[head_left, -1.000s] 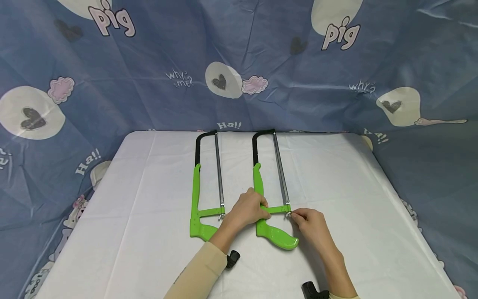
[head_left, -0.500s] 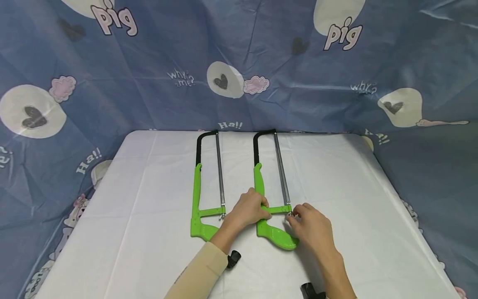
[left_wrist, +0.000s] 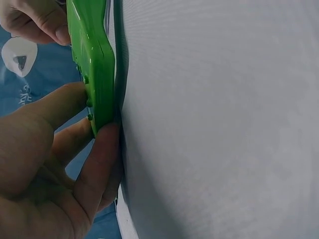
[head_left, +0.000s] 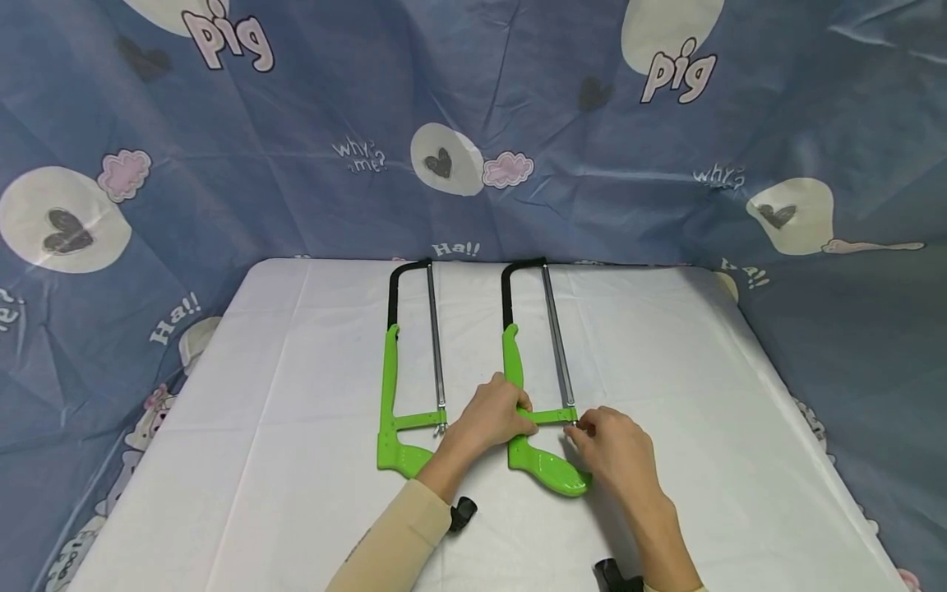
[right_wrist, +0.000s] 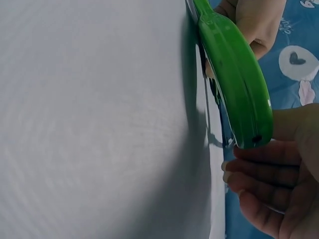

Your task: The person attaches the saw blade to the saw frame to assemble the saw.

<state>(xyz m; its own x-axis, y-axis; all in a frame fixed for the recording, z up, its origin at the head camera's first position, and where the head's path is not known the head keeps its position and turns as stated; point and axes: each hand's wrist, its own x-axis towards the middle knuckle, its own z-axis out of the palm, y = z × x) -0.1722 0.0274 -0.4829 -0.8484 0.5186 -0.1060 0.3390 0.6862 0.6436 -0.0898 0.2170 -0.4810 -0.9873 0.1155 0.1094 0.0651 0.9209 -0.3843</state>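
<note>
A hacksaw (head_left: 551, 473) with a green handle, black front frame and grey blade lies on the white-covered table. My left hand (head_left: 488, 415) grips its green frame where the crossbar joins; the left wrist view shows thumb and fingers on either side of the green body (left_wrist: 97, 64). My right hand (head_left: 621, 448) is at the blade's near end, thumb and fingertips pinching the small metal wing nut below the crossbar, which they mostly hide. In the right wrist view the green handle (right_wrist: 239, 79) covers part of that grasp.
A second, matching hacksaw (head_left: 388, 386) lies to the left, its wing nut (head_left: 441, 429) visible and its handle end hidden behind my left forearm. A blue patterned cloth (head_left: 473, 99) hangs behind and beside the white table cover (head_left: 311, 510).
My right hand has rotated about the wing nut, the thumb shifting left and below it and the knuckles rising. My left hand and both hacksaws stay in place.
</note>
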